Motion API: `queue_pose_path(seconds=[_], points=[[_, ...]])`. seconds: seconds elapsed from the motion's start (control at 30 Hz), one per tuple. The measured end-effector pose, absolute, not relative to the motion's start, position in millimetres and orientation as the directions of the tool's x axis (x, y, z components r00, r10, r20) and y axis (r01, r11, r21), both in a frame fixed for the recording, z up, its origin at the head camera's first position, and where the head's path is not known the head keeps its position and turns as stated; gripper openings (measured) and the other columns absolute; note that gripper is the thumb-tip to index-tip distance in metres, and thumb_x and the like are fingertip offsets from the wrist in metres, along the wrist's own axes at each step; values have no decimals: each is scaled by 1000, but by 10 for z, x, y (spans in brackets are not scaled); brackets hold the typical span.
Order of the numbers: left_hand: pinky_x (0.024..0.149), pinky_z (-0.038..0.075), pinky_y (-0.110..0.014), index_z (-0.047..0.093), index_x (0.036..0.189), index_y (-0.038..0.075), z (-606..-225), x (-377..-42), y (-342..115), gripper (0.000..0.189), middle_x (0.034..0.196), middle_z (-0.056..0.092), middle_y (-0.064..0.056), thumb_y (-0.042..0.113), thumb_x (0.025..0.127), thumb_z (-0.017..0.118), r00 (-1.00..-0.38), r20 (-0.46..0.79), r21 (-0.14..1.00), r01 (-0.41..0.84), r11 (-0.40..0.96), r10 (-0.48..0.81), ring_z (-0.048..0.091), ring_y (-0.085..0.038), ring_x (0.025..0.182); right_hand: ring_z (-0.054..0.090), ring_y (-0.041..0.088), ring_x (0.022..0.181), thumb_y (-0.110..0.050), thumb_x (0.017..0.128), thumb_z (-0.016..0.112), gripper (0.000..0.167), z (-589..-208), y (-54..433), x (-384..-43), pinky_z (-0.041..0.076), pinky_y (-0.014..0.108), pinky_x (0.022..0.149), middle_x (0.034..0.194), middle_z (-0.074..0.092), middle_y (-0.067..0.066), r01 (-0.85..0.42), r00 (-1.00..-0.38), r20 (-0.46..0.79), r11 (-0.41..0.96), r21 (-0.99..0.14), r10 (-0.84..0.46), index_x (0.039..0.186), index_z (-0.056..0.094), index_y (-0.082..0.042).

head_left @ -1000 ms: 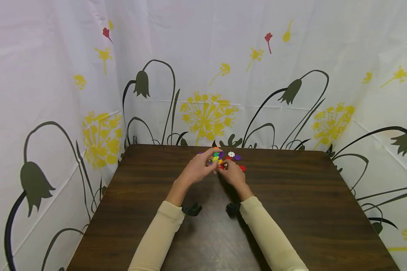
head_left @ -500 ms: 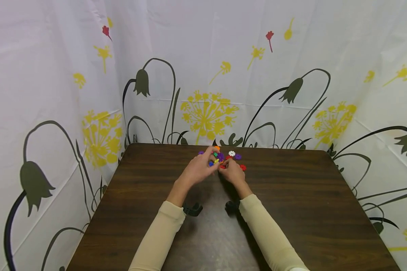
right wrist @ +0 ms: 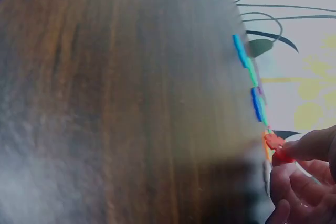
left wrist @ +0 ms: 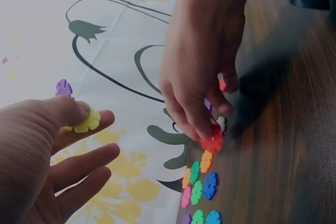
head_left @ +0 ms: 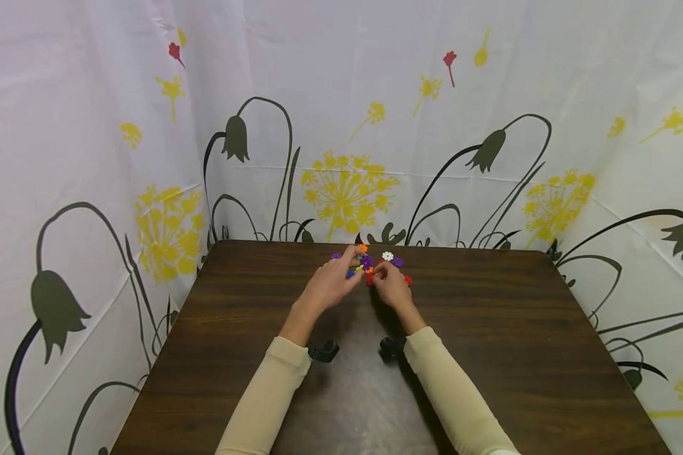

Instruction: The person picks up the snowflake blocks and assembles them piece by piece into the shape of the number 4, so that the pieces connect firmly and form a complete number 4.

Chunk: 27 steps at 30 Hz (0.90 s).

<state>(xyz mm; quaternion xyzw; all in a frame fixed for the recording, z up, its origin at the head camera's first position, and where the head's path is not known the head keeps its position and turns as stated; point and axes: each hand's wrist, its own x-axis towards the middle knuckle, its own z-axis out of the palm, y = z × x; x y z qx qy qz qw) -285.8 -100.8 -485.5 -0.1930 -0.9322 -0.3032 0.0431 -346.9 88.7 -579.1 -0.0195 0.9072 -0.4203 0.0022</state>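
Note:
My left hand (head_left: 331, 281) pinches a yellow flower-shaped plastic piece (left wrist: 90, 121) between thumb and index finger, its other fingers spread. A purple flower-shaped piece (left wrist: 64, 87) shows just beyond that thumb and looks joined to the yellow one, though the join is hidden. Close by on the right, my right hand (head_left: 394, 287) pinches a red flower-shaped piece (left wrist: 211, 141) low over the table. In the right wrist view the red piece (right wrist: 274, 141) sticks out from the fingertips of the right hand (right wrist: 307, 177).
Several loose flower pieces lie near the far edge of the dark wooden table (head_left: 489, 328): white (head_left: 387, 256), purple (head_left: 398, 261), red (head_left: 408, 280), orange (head_left: 363, 248), blue (left wrist: 210, 185) and green (left wrist: 197, 192). A flower-printed curtain (head_left: 341, 114) hangs behind.
My left hand has tilted the pieces it holds, so the purple one shows more and the yellow less. The right hand has drawn slightly to the right, away from the left.

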Motion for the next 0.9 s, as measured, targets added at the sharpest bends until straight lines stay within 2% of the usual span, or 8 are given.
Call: queue_pose_path(seconds=[0.1, 0.2, 0.37, 0.47, 0.6, 0.7, 0.8, 0.9], points=[[90, 60, -57, 48, 147, 20, -4862, -2869, -1010, 41, 135, 76, -12, 29, 110, 63, -922, 210, 534, 387, 751, 326, 77, -32, 112, 70, 25, 88, -12, 99, 67, 14, -5750, 923, -3478, 53, 36, 77, 100, 76, 12, -94, -995, 69, 547, -832, -66, 111, 71, -7], [82, 60, -53, 47, 148, 22, -4868, -2866, -1019, 41, 128, 79, -12, 30, 111, 63, -927, 199, 522, 374, 767, 317, 79, -31, 97, 72, 32, 89, -8, 102, 67, 15, -5691, 953, -3473, 54, 28, 74, 102, 77, 20, -127, -991, 94, 437, -890, -96, 112, 72, 1], [81, 60, -52, 48, 152, 24, -4881, -2849, -1040, 45, 124, 80, -10, 29, 110, 64, -933, 184, 503, 359, 786, 309, 78, -31, 98, 72, 45, 96, -6, 105, 68, 15, -5573, 988, -3402, 59, 28, 76, 107, 77, 26, -127, -989, 96, 301, -945, -114, 115, 71, 5], [70, 58, -47, 50, 154, 23, -4890, -2846, -1055, 47, 103, 81, -9, 29, 110, 65, -933, 193, 488, 360, 795, 304, 75, -31, 85, 71, 49, 97, -7, 106, 67, 17, -5494, 1000, -3345, 63, 40, 82, 109, 76, 29, -149, -985, 121, 259, -954, -124, 117, 71, 5], [54, 43, -35, 53, 152, 22, -4904, -2855, -1075, 43, 71, 59, -6, 26, 110, 63, -932, 204, 488, 362, 795, 299, 52, -23, 57, 69, 54, 97, -9, 107, 67, 23, -5383, 1010, -3287, 62, 51, 86, 111, 74, 32, -185, -978, 158, 217, -958, -138, 121, 70, 8], [52, 39, -31, 53, 151, 23, -4920, -2858, -1083, 42, 72, 58, -2, 25, 109, 62, -934, 201, 497, 356, 791, 295, 47, -18, 56, 69, 54, 97, -11, 107, 67, 23, -5310, 1021, -3245, 61, 38, 82, 109, 76, 29, -203, -974, 176, 204, -958, -141, 122, 70, 7], [55, 42, -33, 53, 149, 23, -4931, -2857, -1085, 41, 82, 64, -4, 23, 108, 61, -939, 192, 520, 344, 782, 286, 52, -20, 61, 71, 50, 99, -12, 107, 68, 20, -5249, 1023, -3216, 58, 24, 77, 107, 77, 24, -224, -970, 200, 185, -957, -142, 120, 71, 3], [62, 45, -37, 52, 145, 23, -4938, -2866, -1083, 38, 93, 67, -5, 22, 108, 57, -942, 186, 545, 336, 768, 279, 57, -23, 72, 75, 34, 95, -14, 106, 69, 18, -5193, 1017, -3193, 56, 21, 76, 109, 76, 25, -240, -966, 219, 166, -956, -136, 118, 73, -1]])
